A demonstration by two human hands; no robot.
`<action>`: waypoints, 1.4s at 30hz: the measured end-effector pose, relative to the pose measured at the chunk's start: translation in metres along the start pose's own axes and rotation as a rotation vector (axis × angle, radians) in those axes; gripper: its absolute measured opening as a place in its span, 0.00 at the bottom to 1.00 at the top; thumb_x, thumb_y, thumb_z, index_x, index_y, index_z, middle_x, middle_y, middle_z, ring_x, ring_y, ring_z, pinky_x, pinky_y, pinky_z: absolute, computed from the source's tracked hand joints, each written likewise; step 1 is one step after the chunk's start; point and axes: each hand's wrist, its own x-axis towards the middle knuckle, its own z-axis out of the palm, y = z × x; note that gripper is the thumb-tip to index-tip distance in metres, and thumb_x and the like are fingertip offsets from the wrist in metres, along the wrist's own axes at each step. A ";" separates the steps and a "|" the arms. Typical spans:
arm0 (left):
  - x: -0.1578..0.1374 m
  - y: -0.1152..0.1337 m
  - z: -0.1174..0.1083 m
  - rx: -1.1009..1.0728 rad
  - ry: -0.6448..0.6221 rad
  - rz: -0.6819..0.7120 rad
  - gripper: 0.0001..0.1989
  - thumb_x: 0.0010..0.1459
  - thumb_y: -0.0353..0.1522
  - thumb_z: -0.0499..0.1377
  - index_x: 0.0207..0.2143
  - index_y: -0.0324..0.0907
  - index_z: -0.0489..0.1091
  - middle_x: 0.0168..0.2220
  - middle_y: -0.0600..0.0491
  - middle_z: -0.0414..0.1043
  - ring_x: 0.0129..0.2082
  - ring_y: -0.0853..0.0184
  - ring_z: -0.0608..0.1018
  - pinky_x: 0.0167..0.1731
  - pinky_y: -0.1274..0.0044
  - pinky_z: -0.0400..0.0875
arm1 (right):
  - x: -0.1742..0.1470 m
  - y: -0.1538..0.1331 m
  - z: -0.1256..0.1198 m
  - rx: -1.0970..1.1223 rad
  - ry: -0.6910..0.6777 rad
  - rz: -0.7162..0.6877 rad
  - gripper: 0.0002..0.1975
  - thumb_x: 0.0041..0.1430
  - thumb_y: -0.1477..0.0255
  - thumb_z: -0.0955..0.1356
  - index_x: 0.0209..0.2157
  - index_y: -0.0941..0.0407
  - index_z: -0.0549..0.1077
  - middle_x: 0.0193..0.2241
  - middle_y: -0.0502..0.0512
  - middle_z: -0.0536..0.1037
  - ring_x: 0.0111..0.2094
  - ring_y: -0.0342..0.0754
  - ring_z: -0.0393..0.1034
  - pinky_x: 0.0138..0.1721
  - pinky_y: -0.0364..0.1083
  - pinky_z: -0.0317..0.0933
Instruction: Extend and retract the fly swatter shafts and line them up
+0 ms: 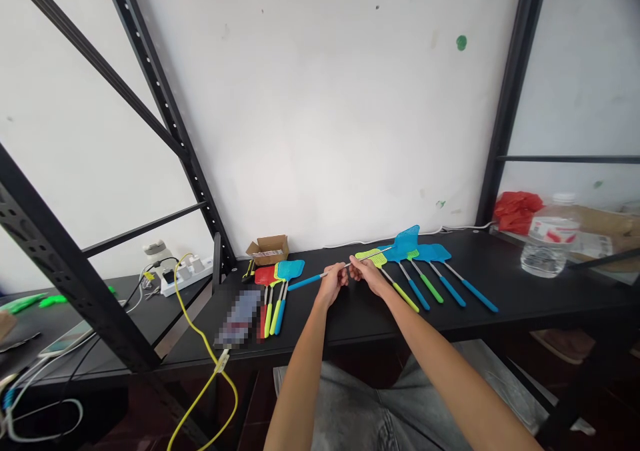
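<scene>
Before a white wall: black worktop, 1 blue fly swatter in 2 hands

Metal frame: black, perforated, rising at the left and right of the worktop.

Right group of swatters: 5 handles showing, 3 blue, 1 green, 1 yellow-green; laid slantwise, overlapping heads toward the wall, grips toward the front edge.

Held swatter: 1, blue grip to the left, thin metal rod, blue head to the right, tilted up above the right group. Located over the middle of the worktop, crosswise before the person.

Left group of swatters: red, yellow-green and blue heads overlapping; at least 4 handles side by side.

Bottle: 1, clear, upright, far right, red-and-white label.

Left hand: fingers curled, closed on the rod near the blue grip.

Right hand: thumb and fingers together on the rod, nearer the head; exact placing of the other fingers cannot be told.

Red plastic bag: 1, crumpled, behind the bottle.

Cardboard box: 1, small, open flaps, behind the left group.
</scene>
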 end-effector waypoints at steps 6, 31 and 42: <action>0.001 -0.001 0.000 0.011 -0.009 -0.006 0.17 0.55 0.38 0.60 0.18 0.40 0.63 0.15 0.58 0.57 0.17 0.73 0.60 0.23 0.77 0.59 | 0.002 0.002 0.000 0.090 0.057 0.011 0.24 0.51 0.50 0.71 0.20 0.58 0.74 0.17 0.52 0.71 0.20 0.42 0.62 0.24 0.44 0.52; 0.006 0.009 -0.035 -0.014 0.422 0.138 0.18 0.49 0.33 0.59 0.17 0.44 0.50 0.15 0.63 0.47 0.14 0.77 0.51 0.17 0.79 0.53 | 0.006 0.003 -0.006 0.227 0.236 0.014 0.21 0.46 0.52 0.74 0.24 0.58 0.76 0.24 0.59 0.79 0.22 0.43 0.66 0.23 0.44 0.56; 0.001 0.007 -0.027 0.036 0.426 0.161 0.19 0.54 0.40 0.57 0.20 0.44 0.50 0.17 0.63 0.46 0.14 0.76 0.53 0.18 0.79 0.54 | 0.001 0.001 -0.004 0.188 0.197 0.012 0.18 0.47 0.55 0.75 0.27 0.57 0.77 0.29 0.58 0.80 0.22 0.43 0.65 0.23 0.44 0.56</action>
